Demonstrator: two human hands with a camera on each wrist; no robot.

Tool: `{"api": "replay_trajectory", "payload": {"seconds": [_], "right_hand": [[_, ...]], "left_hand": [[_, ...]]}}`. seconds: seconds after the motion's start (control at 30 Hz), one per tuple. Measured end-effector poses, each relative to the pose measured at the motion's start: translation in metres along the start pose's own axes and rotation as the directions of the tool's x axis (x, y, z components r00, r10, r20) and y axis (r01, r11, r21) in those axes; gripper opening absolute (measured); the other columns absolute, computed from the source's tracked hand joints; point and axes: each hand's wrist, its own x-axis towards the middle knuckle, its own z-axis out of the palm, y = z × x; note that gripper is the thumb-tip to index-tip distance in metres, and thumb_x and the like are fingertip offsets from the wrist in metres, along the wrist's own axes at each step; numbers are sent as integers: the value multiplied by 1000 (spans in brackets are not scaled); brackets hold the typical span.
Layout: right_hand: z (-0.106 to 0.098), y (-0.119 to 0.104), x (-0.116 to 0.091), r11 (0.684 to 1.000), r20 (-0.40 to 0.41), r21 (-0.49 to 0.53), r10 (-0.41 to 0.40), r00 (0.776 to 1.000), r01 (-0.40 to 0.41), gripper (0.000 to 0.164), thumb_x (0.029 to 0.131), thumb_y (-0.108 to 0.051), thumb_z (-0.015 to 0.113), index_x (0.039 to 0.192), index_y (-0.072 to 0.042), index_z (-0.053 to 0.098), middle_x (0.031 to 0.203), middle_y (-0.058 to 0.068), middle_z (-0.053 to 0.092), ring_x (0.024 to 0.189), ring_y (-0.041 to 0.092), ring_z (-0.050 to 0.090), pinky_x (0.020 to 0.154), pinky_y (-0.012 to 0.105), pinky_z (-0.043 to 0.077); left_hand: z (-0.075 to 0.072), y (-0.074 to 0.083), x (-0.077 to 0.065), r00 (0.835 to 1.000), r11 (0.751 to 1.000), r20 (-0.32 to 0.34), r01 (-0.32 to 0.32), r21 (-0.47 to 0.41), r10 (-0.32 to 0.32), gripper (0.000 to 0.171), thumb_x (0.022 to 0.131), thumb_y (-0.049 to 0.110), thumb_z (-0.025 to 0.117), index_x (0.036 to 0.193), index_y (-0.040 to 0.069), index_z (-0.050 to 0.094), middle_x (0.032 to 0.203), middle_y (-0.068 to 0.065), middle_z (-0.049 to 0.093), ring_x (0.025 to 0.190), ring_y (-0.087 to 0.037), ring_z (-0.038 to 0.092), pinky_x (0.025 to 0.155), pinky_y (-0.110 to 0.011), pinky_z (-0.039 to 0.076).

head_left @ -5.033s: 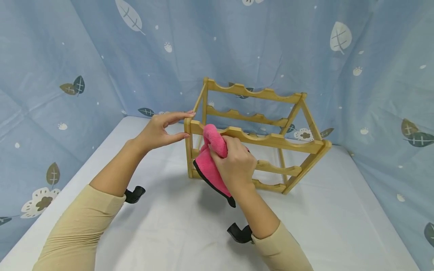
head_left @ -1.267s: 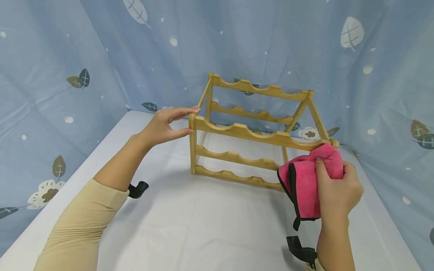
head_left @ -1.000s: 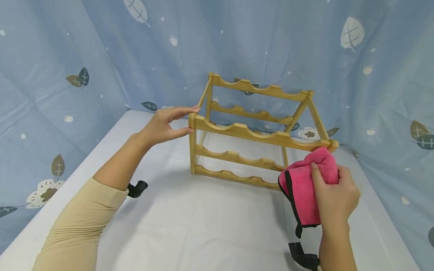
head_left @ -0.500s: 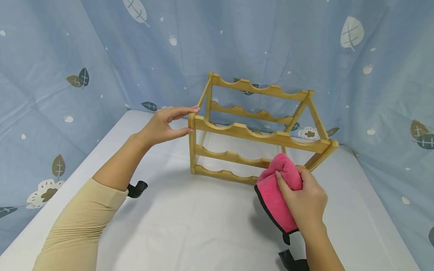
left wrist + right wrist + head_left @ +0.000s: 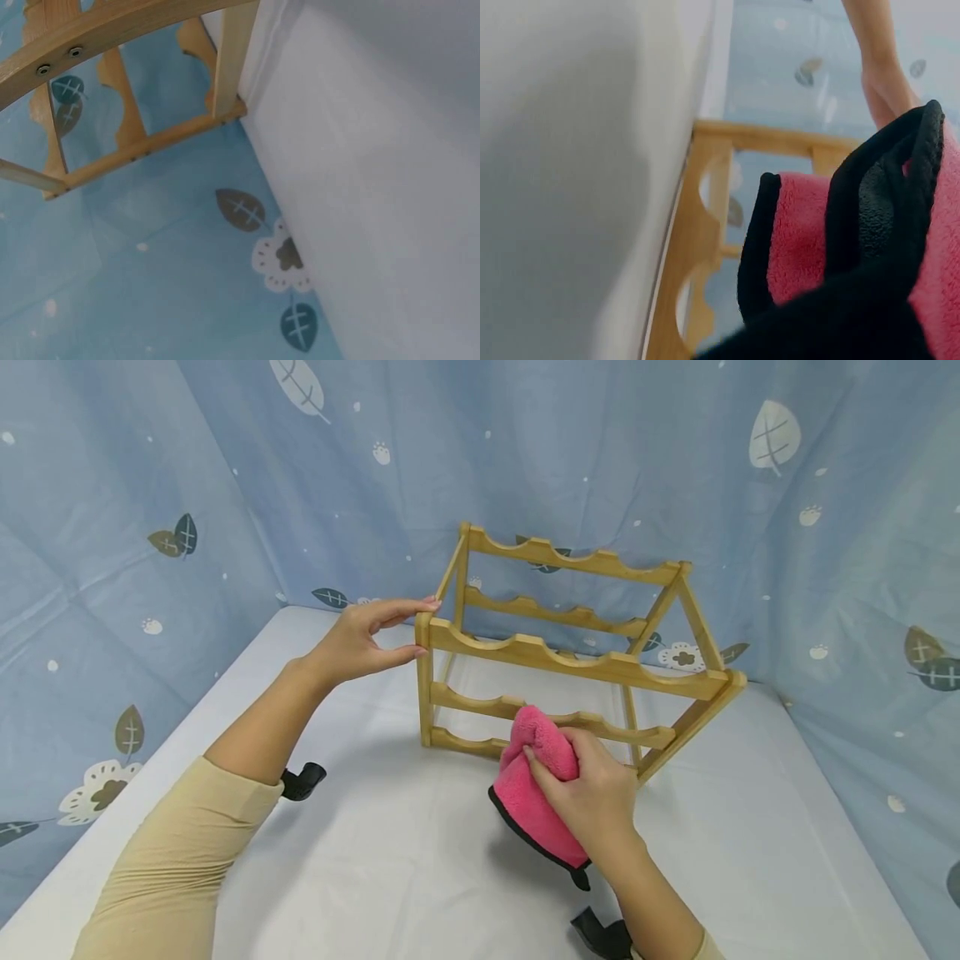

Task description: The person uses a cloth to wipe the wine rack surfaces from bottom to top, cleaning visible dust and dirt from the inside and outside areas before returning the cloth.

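Note:
A wooden wine rack point(image 5: 585, 667) with scalloped rails stands on the white surface. At its front left corner, my left hand point(image 5: 360, 643) holds the upright between thumb and fingers. A pink cloth with black edging point(image 5: 540, 802) is gripped in my right hand point(image 5: 600, 785), against the front of the lower rails, near their middle. The cloth hides part of those rails. In the left wrist view the rack's end frame point(image 5: 142, 154) shows, while the left hand is out of sight. Folds of the cloth point(image 5: 802, 232) fill the right wrist view's lower right, beside the rack point(image 5: 705, 157).
Blue patterned curtain point(image 5: 600, 460) hangs behind and on both sides. A white-covered table point(image 5: 375, 860) lies under the rack. Black curved pieces, one by the left sleeve point(image 5: 302, 781) and one by the right wrist point(image 5: 600, 935), stick out near the forearms.
My right hand, at the upper front rail's left part five seconds ago, was later at the rack's right end. Over the last second it has swept the cloth left across the lower rails. The left hand stays.

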Motion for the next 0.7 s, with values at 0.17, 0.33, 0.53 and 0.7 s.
{"api": "replay_trajectory", "payload": {"seconds": [0.17, 0.33, 0.53, 0.7], "right_hand": [[20, -12, 2, 996, 5, 32, -83, 997, 82, 40, 65, -24, 86, 90, -3, 65, 77, 7, 69, 62, 18, 66, 48, 29, 53], [39, -24, 6, 989, 29, 41, -143, 989, 142, 39, 66, -30, 85, 87, -4, 65, 76, 6, 69, 61, 16, 65, 46, 26, 51], [59, -38, 12, 988, 72, 19, -153, 986, 152, 37, 70, -34, 83, 89, -7, 66, 79, 3, 69, 62, 13, 66, 45, 23, 50], [75, -46, 16, 989, 89, -50, -132, 987, 137, 34, 73, -35, 80, 88, -7, 66, 75, 2, 68, 60, 12, 64, 44, 23, 49]], "left_hand": [[0, -1, 0, 1000, 1000, 4, -3, 19, 3, 58, 66, -20, 74, 120, -11, 57, 121, -28, 59, 124, -10, 52, 101, -30, 44], [-1, 0, 1, 1000, 1000, 12, -5, 20, 5, 59, 66, -18, 75, 121, -12, 56, 122, -28, 58, 125, -9, 51, 102, -30, 44], [-2, -1, -1, 1000, 1000, 8, -10, 15, 10, 60, 64, -20, 75, 120, -13, 56, 122, -28, 58, 124, -10, 51, 101, -30, 44], [-1, 0, 0, 1000, 1000, 13, -4, 18, 4, 59, 65, -18, 76, 120, -13, 55, 122, -28, 58, 125, -10, 51, 101, -31, 44]]}}
